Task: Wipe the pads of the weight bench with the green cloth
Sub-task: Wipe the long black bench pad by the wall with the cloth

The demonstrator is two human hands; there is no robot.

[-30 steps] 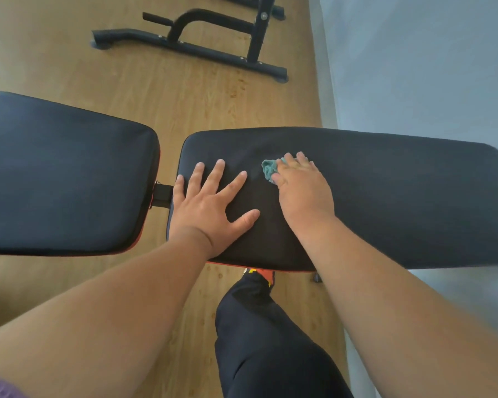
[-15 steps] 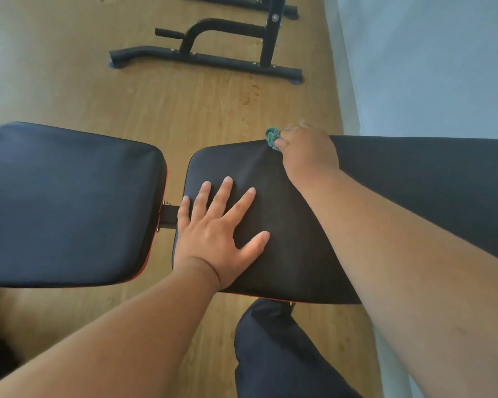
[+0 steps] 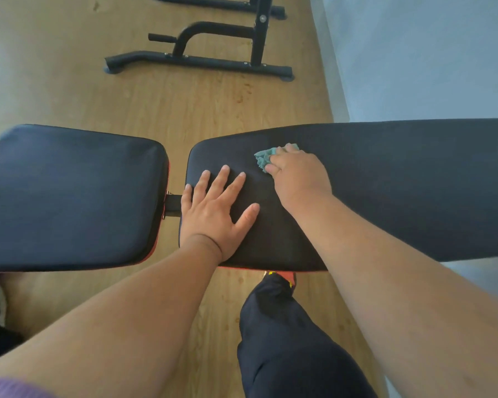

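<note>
Nearest to the camera, two bare forearms are seen reaching forward over a leg in dark trousers point(image 3: 293, 346), and a strip of purple sleeve point(image 3: 9, 387) is caught at the lower left corner. Two hands are counted. The left hand point(image 3: 213, 214) is laid flat on the near left part of the long pad point(image 3: 400, 191), its fingers straight and spread apart, palm down. Just beyond and to the right of it, the right hand point(image 3: 298, 170) is curled over the green cloth point(image 3: 265, 158), which is bunched and pressed onto the same pad; part of the cloth is shown at the fingertips, toward the pad's far edge. One cloth is seen. The two hands are near one another but apart.

Two black pads are counted: the long pad under both hands, running off to the right, and a shorter seat pad point(image 3: 69, 196) to the left, with a gap between them bridged by a dark bracket point(image 3: 173, 205). A red edge is visible beneath both pads.

Under the bench a wooden floor point(image 3: 170, 110) is seen. Farther off, a black metal frame point(image 3: 199, 57) is stood on that floor. A pale wall point(image 3: 429, 53) is seen at the right.
</note>
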